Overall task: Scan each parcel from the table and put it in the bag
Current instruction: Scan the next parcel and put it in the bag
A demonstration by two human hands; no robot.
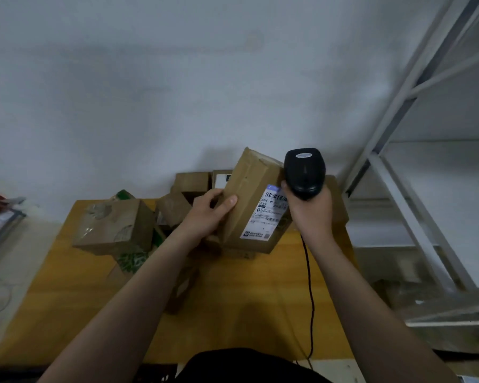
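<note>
My left hand (208, 214) grips a long brown cardboard parcel (249, 194) by its left side, holding it tilted above the yellow table (260, 299). A white shipping label (268, 214) faces me on the parcel's right face. My right hand (310, 214) holds a black corded barcode scanner (304, 172), its head right beside the label's top edge. Several more cardboard parcels (116, 225) lie on the table behind and left of my hands. No bag is in view.
A white wall stands behind the table. A grey metal shelf rack (415, 150) rises at the right. The scanner's black cable (311, 299) runs down over the table's right part. Some clutter (0, 214) lies at the far left edge.
</note>
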